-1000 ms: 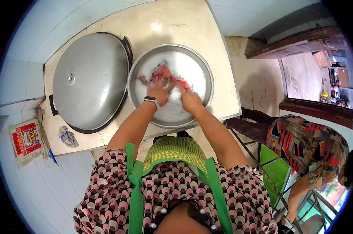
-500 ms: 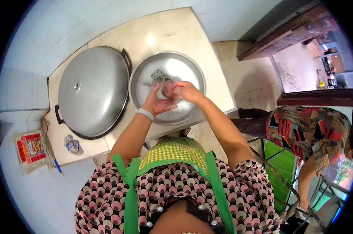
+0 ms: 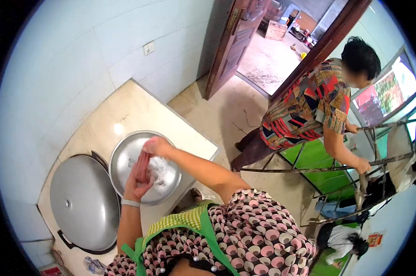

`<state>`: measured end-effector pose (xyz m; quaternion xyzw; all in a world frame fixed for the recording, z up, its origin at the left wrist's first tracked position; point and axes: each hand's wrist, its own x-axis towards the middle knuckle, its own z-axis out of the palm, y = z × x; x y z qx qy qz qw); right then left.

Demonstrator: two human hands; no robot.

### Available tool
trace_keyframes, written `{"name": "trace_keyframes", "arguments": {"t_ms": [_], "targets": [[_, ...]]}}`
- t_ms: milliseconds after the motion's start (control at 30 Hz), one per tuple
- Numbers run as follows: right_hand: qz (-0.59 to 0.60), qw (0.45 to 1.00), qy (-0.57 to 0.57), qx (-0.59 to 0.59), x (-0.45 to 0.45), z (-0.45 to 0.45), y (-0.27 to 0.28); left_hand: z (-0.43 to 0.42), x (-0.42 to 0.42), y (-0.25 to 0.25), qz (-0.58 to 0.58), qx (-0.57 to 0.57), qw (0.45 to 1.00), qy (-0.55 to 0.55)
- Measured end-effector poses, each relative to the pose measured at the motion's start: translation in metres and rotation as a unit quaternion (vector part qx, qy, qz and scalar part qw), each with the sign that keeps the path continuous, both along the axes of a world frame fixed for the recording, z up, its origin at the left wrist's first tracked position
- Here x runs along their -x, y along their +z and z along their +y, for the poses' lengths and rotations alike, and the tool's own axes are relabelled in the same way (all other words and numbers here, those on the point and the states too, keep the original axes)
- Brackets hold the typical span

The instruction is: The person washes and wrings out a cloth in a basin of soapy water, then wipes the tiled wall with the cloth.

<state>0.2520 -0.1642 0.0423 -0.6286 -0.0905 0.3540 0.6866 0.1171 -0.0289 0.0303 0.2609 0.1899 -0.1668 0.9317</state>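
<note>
A round metal basin (image 3: 170, 171) with cloudy, foamy water stands on the pale counter (image 3: 139, 108). My left hand (image 3: 138, 178), with a light band on its wrist, is over the basin, thumb spread and reddish fingers stretched out. My right hand (image 3: 156, 147) is closed at the fingertips of my left hand, near the basin's far rim. What lies between the hands is too unclear to name. Dark specks float in the water. Left of the basin is a large lidded metal pan (image 3: 84, 204) with dark handles.
Crumpled plastic (image 3: 95, 265) lies at the counter's near left edge. On the right, a co-worker (image 3: 309, 103) in a patterned shirt holds a metal frame (image 3: 286, 170). Another person (image 3: 340, 240) is lower right. A brown door (image 3: 235, 50) stands open behind.
The view has swung right, bringing more of the co-workers and doorway in. My hands have come together and risen from the water, and the red, soft-looking item seen earlier is no longer distinct.
</note>
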Motion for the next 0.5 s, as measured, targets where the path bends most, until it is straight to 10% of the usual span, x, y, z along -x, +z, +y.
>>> {"name": "trace_keyframes", "arguments": {"t_ms": [133, 200, 300, 500], "targets": [[-0.173, 0.939, 0.189, 0.23, -0.009, 0.041, -0.144, 0.008, -0.001, 0.016, -0.003, 0.144, 0.989, 0.034], [0.174, 0.983, 0.055, 0.016, 0.041, 0.025, -0.062, 0.001, 0.0, 0.023, -0.026, 0.269, 0.961, 0.053], [0.346, 0.933, -0.031, -0.093, 0.065, 0.017, -0.011, -0.002, 0.001, 0.015, -0.031, 0.276, 0.955, 0.108], [0.39, 0.878, 0.018, -0.277, 0.059, 0.029, -0.021, -0.017, 0.013, 0.002, 0.03, 0.38, 0.913, 0.143]]}}
